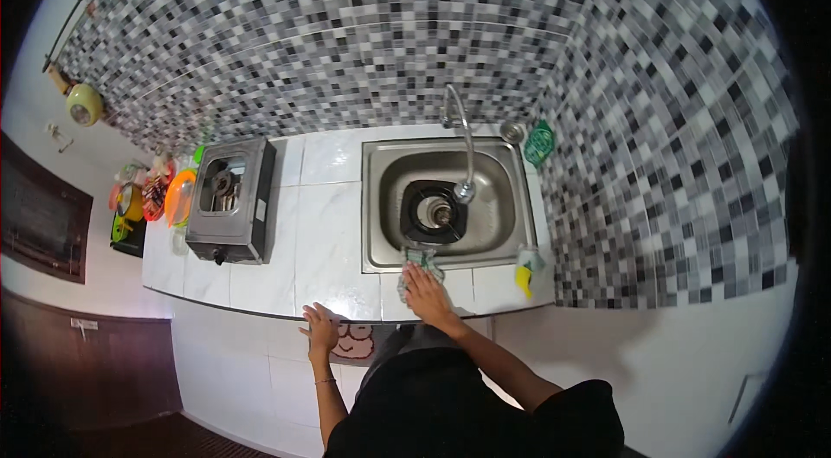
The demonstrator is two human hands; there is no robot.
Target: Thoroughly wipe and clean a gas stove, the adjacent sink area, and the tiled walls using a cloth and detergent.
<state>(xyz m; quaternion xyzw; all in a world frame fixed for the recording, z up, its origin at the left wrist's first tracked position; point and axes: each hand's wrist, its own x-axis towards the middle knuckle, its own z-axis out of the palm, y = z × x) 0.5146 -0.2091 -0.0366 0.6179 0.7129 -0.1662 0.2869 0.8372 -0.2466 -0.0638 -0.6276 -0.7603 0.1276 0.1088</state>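
Observation:
My right hand [425,292] presses a green-and-white patterned cloth [421,256] onto the counter and the front rim of the steel sink [370,224]. Its fingers point toward the basin, and the palm hides part of the cloth. Inside the basin lies a black stove grate [409,214] with a round opening. Through that opening show metallic parts that I cannot make out fully. My left hand [321,330] rests at the counter's front edge, fingers apart and holding nothing.
A curved faucet [468,146] reaches over the sink. Left on the white tiled counter [329,224] stands a gas stove [227,198], beside an orange plastic item [180,196]. A green packet [539,143] and a yellow-tipped item [525,276] sit at the right, near the mosaic wall.

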